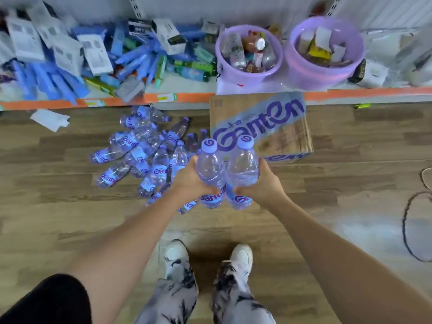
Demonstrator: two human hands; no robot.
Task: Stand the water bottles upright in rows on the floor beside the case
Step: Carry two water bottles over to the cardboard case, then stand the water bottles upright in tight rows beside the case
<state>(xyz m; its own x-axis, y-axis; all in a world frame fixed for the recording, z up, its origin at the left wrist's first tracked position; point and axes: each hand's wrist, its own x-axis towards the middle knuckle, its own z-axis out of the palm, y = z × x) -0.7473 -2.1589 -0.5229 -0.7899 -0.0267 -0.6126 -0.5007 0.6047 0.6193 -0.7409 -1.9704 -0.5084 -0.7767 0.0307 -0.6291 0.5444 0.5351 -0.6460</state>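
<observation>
Both hands hold a grip on one water bottle each: the left hand [189, 181] is wrapped around the left bottle [210, 174], and the right hand [265, 183] is closed around the right bottle [242, 171]. The two bottles touch side by side, caps pointing up and away, held in the air above the wooden floor [327, 183].

Largest in view is that floor, running under a low shelf [187, 97] crowded with boxes and two purple tubs. Against the shelf edge sits the cardboard case [264, 127], printed with purple lettering, just beyond the held bottles. To its left lies a pile of bottles [140, 150], nearly all on their sides and overlapping; a few near the case appear to stand, though that is hard to tell. The person's shoes show at the bottom of the view.

No tidy row is visible yet, so the task looks early. To set this pair down well, it seems best to choose bare floor beside the case, lower both bases flat together, keep the bottles touching so they start a straight line, and let go only once each stands steady, clear of the loose pile.
</observation>
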